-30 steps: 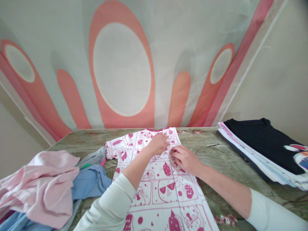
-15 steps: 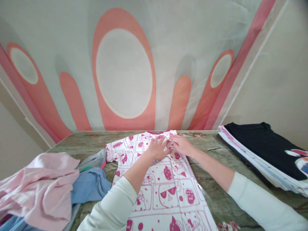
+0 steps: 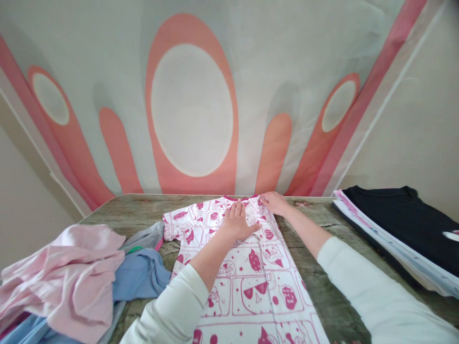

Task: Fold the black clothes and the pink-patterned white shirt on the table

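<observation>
Head view: a white short-sleeved garment [image 3: 247,310] with magenta cartoon print lies spread on the wood-patterned desk [image 3: 134,206], its neckline at the far edge and its lower end out of frame, so shirt or dress cannot be told. The left hand [image 3: 235,225] rests flat on the upper front, fingers open and straight, thumb stretched out to the right. The right hand [image 3: 275,203] is at the garment's far right shoulder, fingers bent against the fabric; whether they pinch it cannot be told. Both forearms wear white sleeves. To the left, a crumpled pink garment [image 3: 84,267] lies beside a blue garment [image 3: 139,276] and a grey garment [image 3: 145,237]. To the right, 1 black T-shirt [image 3: 387,210] tops a folded stack [image 3: 389,248].
</observation>
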A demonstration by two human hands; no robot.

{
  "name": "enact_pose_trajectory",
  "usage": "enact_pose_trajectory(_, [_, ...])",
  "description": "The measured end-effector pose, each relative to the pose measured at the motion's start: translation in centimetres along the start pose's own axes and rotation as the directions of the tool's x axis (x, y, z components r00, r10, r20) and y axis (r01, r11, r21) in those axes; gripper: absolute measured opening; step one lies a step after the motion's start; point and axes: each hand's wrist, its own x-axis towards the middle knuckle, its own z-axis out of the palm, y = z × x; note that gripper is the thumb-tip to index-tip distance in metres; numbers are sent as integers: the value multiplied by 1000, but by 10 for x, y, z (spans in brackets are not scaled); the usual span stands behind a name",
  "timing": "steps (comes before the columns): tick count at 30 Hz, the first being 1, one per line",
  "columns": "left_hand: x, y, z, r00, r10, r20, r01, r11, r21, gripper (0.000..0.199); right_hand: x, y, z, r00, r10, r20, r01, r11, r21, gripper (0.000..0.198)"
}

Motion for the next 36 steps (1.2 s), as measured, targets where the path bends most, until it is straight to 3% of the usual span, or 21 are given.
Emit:
enact_pose_trajectory(11, [-4, 2, -6, 999, -12, 36, 11, 1000, 20, 109, 33, -11, 9, 996, 82, 16, -82, 996, -18, 17])
enact_pose_trajectory(21, [-6, 5, -12, 997, -25, 72, 25, 1000, 6, 106, 23, -15, 15, 990, 100, -98, -103, 994, -36, 20])
enact_pose_trajectory(28, [-8, 6, -13, 997, -52, 60, 52, 999, 3, 106, 2, -10, 9, 960, 149, -236, -160, 987, -27, 31])
enact_pose_trajectory(34, [-4, 5, -9, 995, -60, 77, 60, 998, 6, 108, -24, -8, 10, 991, -17, -132, 11, 999, -41, 32])
enact_pose_trajectory(36, [-4, 5, -9, 995, -61, 81, 60, 998, 12, 108, -26, -6, 11, 995, -18, -100, 14, 999, -43, 31])
